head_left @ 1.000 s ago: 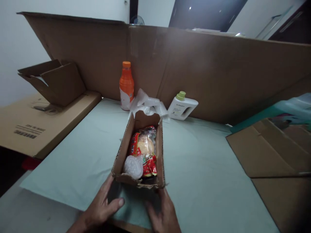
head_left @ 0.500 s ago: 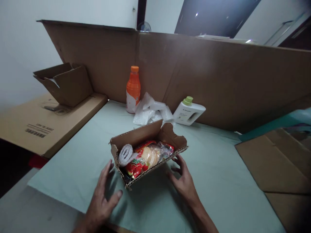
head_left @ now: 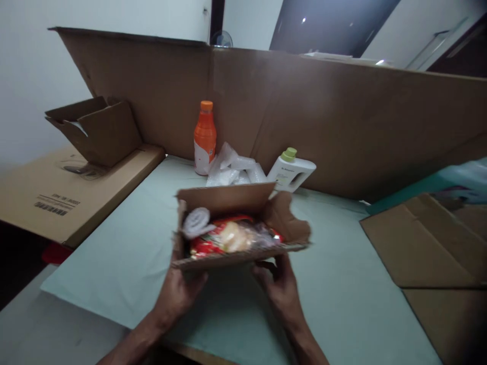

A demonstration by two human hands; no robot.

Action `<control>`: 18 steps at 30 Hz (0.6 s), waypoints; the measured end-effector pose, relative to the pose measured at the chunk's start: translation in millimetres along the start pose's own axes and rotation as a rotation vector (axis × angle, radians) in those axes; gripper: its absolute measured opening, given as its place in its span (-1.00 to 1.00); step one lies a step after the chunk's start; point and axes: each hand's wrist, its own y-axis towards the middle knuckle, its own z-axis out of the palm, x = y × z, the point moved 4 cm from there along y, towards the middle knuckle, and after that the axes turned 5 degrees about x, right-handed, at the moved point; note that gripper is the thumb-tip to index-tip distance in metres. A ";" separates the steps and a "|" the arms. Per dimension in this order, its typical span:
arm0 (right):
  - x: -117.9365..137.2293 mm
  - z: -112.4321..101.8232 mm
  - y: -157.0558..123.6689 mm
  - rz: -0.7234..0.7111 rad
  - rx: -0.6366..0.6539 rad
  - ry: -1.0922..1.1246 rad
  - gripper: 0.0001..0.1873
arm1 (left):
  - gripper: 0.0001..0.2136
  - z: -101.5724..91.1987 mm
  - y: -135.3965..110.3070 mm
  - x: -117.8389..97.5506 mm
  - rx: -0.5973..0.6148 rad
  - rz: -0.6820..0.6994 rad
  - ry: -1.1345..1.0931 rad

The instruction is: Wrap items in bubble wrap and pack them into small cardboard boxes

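An open cardboard box [head_left: 232, 261], slightly blurred by motion, is held between both my hands over the table. My left hand [head_left: 178, 290] grips its lower left corner, with the thumb along the front and the other fingers mostly hidden at the side. My right hand [head_left: 279, 289] is closed under the front edge toward the right, its fingertips partly hidden by the box. Inside lie a roll of bubble wrap [head_left: 196, 223], a red packet [head_left: 207, 247] and a clear bag with pale round pieces [head_left: 236, 237].
Behind the box stand an orange bottle [head_left: 205, 137], crumpled bubble wrap [head_left: 238, 170] and a white bottle with a green cap [head_left: 292, 171]. Cardboard panels [head_left: 323, 116] wall off the back. Another open box [head_left: 102, 134] sits on a flat carton [head_left: 57, 195] at left; cardboard [head_left: 426, 243] lies right.
Both hands have closed on the cardboard box. It has turned so its front edge runs more level, and appears lifted. The view has shifted slightly.
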 end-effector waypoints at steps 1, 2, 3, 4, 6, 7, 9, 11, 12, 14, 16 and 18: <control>3.4 6.5 -2.7 0.000 0.027 -0.027 -0.26 | -0.38 -8.0 2.4 -0.6 -0.031 -0.036 0.014; 6.5 8.9 -5.1 -0.003 0.033 -0.046 -0.26 | -0.38 -12.0 3.9 -2.4 -0.041 -0.055 0.022; 9.2 6.6 -7.7 -0.011 0.012 -0.055 -0.26 | -0.35 -11.3 4.5 -5.2 -0.027 -0.050 0.021; 11.0 0.2 -10.4 -0.016 -0.029 -0.057 -0.27 | -0.27 -6.6 4.1 -8.7 0.006 -0.021 0.016; 10.6 -18.1 -16.5 -0.005 -0.120 -0.055 -0.27 | -0.13 9.7 0.5 -14.6 0.087 0.063 0.001; 8.4 -25.9 -19.2 0.008 -0.144 -0.054 -0.27 | -0.10 17.9 -2.1 -15.2 0.123 0.092 -0.007; 0.8 -33.1 -22.9 0.039 -0.142 -0.055 -0.25 | -0.11 27.7 -7.0 -10.7 0.156 0.105 -0.018; -9.5 -29.0 -23.7 0.064 -0.113 -0.053 -0.24 | -0.13 25.9 -10.5 -1.6 0.142 0.086 -0.026; -14.6 -24.7 -23.2 0.074 -0.105 -0.049 -0.23 | -0.13 22.1 -11.4 3.1 0.136 0.078 -0.028; -22.8 -15.4 -21.0 0.096 -0.094 -0.043 -0.22 | -0.13 12.9 -10.5 9.8 0.145 0.072 -0.019; -25.0 -9.7 -18.6 0.104 -0.090 -0.046 -0.23 | -0.14 5.5 -4.0 11.1 0.160 0.067 -0.006; -19.1 -10.3 -17.2 0.087 -0.103 -0.068 -0.26 | -0.17 2.4 10.4 5.2 0.164 0.055 -0.011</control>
